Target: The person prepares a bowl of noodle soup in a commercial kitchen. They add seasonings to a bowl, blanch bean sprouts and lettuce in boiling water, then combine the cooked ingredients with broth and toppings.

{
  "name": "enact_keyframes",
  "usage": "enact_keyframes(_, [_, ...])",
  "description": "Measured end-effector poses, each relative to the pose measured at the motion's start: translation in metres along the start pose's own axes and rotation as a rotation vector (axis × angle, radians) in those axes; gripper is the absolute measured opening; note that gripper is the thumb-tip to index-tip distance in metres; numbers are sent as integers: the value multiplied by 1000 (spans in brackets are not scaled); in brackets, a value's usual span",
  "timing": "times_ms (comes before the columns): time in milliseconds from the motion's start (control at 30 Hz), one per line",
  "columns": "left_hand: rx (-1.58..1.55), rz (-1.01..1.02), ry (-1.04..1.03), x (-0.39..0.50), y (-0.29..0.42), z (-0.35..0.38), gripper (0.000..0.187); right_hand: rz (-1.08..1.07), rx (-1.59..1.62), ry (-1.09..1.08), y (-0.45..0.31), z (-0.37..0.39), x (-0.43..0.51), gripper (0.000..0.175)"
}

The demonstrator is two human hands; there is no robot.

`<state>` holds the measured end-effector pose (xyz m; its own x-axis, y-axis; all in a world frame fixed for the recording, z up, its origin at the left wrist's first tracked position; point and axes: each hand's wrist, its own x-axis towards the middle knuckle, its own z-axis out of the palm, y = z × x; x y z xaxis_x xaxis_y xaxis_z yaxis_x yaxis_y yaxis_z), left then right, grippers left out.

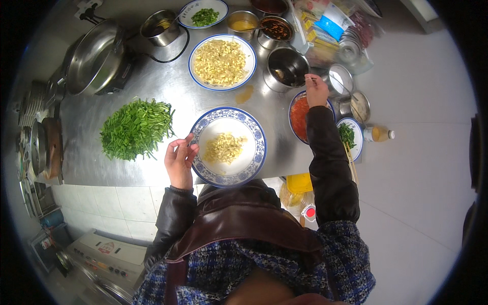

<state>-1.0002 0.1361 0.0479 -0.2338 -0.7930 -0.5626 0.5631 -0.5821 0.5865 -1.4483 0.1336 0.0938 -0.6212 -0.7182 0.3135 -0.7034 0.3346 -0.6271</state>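
Observation:
A blue-and-white patterned plate (249, 167) bearing a small heap of bean sprouts (225, 148) lies before me. My left hand (181, 160) is at its left rim, fingers loosely curled; whether they touch the rim I cannot tell. Over at the right, my right hand (316, 90) pinches a thin metal handle, probably a spoon's, at the edge of a steel pot of dark liquid (292, 68). Below that hand is a blue-rimmed bowl of red sauce (299, 118). Beyond the plate stands a larger plate of bean sprouts (221, 63). Chopped green stalks (137, 129) are piled on the steel table (87, 164).
A steel wok (93, 57) stands far left. Steel pots with yellow liquid (242, 25) and chili oil (275, 30) line the back, beside a plate of chopped greens (204, 15). Chopsticks (350, 162) jut from a bowl of greens (347, 135), near a capped bottle (378, 134).

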Motion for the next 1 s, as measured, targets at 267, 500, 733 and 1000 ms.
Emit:
enact_keyframes(267, [0,32,-4,3,1,-7,8,344,585,34,-12,-26,2,10])
enact_keyframes(500, [-9,32,7,4,3,-7,9,102,175,44,-6,-22,5,12])
enact_keyframes(733, [-32,29,-9,2,4,-7,11,15,-7,-13,19,-1,4,14])
enact_keyframes(1000, [-39,65,56,2,2,-14,9,342,506,53,-14,-30,6,11])
